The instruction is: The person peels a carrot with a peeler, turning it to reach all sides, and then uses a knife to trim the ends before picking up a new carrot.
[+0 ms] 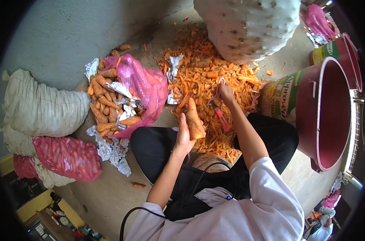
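A large unpeeled carrot lies in my left hand, its length pointing away from me. My right hand is closed around a pink peeler, held over the pile of orange peelings and carrot pieces. Another tool with a pink-red handle rests on the peelings just below that hand. The carrot and the peeler are apart.
An open pink mesh sack spills carrots and paper at the left. White sacks and a full red mesh sack lie farther left. Dark red tubs stand at the right, a bulging white sack at the top.
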A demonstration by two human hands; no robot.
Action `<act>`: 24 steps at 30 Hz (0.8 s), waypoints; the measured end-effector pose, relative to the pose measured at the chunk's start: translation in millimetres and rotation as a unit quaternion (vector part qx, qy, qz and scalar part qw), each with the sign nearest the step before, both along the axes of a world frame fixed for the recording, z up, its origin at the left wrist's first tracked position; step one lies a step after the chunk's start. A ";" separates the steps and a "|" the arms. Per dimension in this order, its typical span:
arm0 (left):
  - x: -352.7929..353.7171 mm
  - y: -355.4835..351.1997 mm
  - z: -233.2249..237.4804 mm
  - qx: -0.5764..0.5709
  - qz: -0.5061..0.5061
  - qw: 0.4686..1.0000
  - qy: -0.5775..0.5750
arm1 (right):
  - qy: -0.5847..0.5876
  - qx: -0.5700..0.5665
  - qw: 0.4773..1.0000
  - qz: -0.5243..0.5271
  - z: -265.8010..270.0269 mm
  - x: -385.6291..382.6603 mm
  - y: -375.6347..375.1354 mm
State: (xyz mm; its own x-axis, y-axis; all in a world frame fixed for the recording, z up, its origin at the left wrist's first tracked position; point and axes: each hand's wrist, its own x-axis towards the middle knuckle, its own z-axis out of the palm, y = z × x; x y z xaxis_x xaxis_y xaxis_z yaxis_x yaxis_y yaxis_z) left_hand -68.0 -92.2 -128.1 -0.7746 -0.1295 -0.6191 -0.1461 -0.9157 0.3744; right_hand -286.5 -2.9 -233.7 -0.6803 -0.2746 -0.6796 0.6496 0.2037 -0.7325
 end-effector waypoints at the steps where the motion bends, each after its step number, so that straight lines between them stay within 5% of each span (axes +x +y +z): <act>1: -0.5 0.8 1.9 0.005 -0.001 1.000 0.012 | -0.031 -0.063 0.997 -0.019 21.3 0.2 2.8; 11: 30.7 22.0 21.4 -0.007 -0.014 1.000 0.014 | -0.023 -0.250 0.967 -0.041 176.4 62.8 51.4; 15: 51.1 38.6 17.1 0.027 -0.039 0.999 0.025 | 0.091 -0.186 0.978 -0.013 178.9 110.4 72.3; 20: 69.5 46.4 -3.7 0.051 -0.044 0.997 0.032 | -0.025 -0.176 0.982 -0.063 163.0 144.3 93.3; 24: 68.3 53.4 -7.9 0.057 -0.023 0.998 0.008 | -0.050 -0.319 0.933 -0.162 188.5 147.5 93.8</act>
